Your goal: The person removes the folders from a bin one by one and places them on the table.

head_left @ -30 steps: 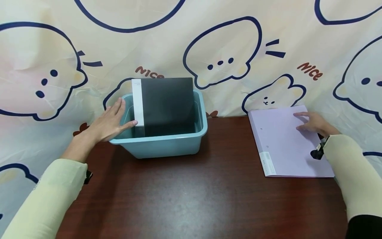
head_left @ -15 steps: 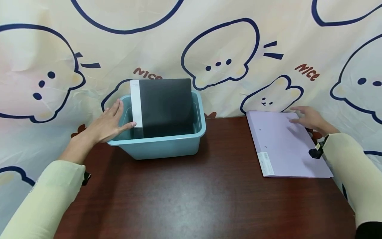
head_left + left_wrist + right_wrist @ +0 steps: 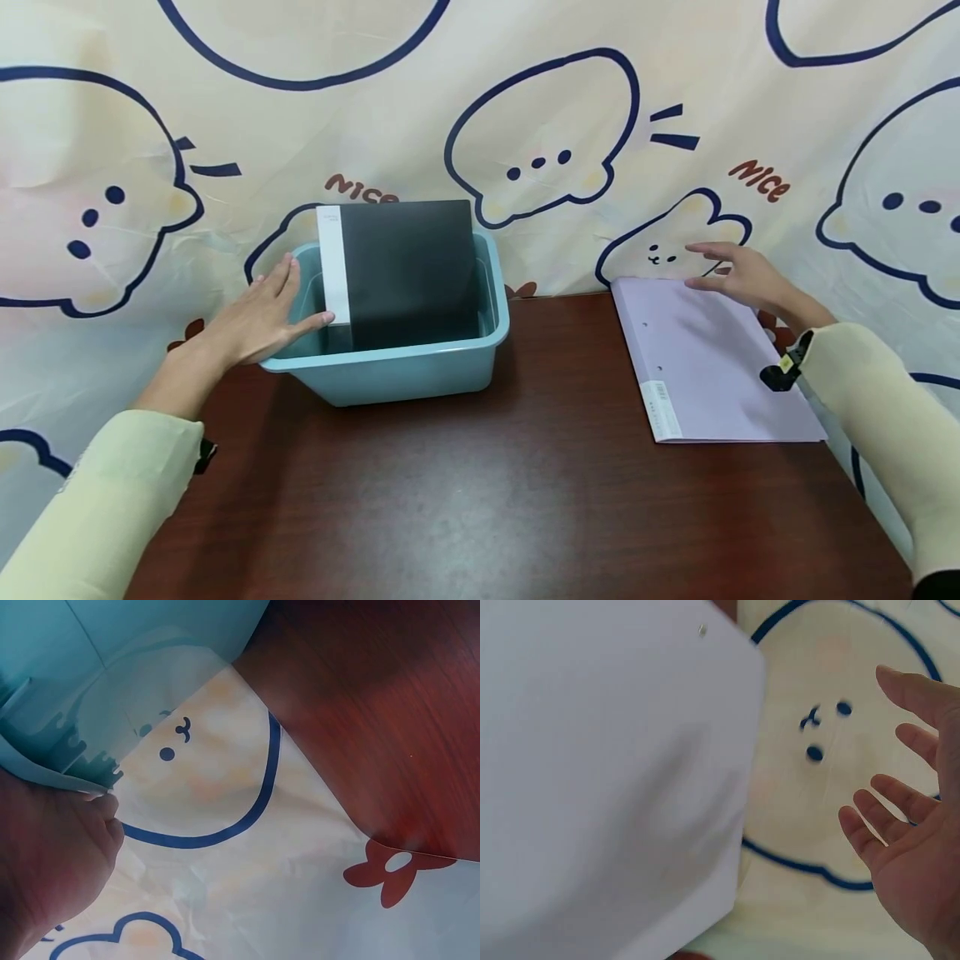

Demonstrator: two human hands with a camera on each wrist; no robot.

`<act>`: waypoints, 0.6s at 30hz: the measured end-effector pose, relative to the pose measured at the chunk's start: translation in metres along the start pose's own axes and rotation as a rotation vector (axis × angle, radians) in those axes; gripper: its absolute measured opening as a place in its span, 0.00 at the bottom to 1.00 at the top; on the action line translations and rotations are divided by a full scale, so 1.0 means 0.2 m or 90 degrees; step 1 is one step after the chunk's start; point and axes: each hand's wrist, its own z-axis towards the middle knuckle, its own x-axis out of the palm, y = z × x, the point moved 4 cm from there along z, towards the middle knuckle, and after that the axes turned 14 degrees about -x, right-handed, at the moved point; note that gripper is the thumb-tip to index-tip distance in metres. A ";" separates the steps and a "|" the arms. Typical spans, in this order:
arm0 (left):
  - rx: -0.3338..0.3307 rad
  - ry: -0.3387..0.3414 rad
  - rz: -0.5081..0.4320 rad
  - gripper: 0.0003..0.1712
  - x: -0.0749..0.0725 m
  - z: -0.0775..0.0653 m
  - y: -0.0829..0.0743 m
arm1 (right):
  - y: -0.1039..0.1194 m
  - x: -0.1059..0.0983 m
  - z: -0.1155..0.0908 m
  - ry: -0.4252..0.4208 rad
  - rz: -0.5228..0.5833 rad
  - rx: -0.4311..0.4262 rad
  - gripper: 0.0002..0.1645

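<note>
A light blue plastic bin (image 3: 405,379) stands at the back left of the table. Inside it a black file folder (image 3: 412,275) with a white spine strip stands upright, reaching above the rim. My left hand (image 3: 247,325) rests on the bin's left rim, fingers straight, thumb reaching to the white strip; whether it touches the strip is unclear. In the left wrist view that hand (image 3: 60,862) lies against the rim. A pale purple folder (image 3: 727,375) lies flat at the right. Over its far edge hovers my right hand (image 3: 750,283), fingers spread; the right wrist view shows this hand (image 3: 915,855) apart from the folder.
The dark brown table (image 3: 465,500) runs across the front, between bin and folder. Right behind it hangs a cream cloth (image 3: 547,100) printed with cartoon shapes, and the same cloth shows at both sides.
My right hand has slid off the purple folder's right part and moved left and up to its far edge. My left hand stays on the bin. The head view has shifted slightly.
</note>
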 end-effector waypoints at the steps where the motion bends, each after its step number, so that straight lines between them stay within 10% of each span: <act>1: -0.001 0.001 0.001 0.67 0.00 0.00 0.00 | 0.03 0.00 0.01 -0.006 0.001 -0.013 0.54; 18: 0.013 -0.009 0.017 0.66 -0.02 -0.02 -0.01 | 0.50 0.04 0.21 -0.017 0.072 -0.169 0.46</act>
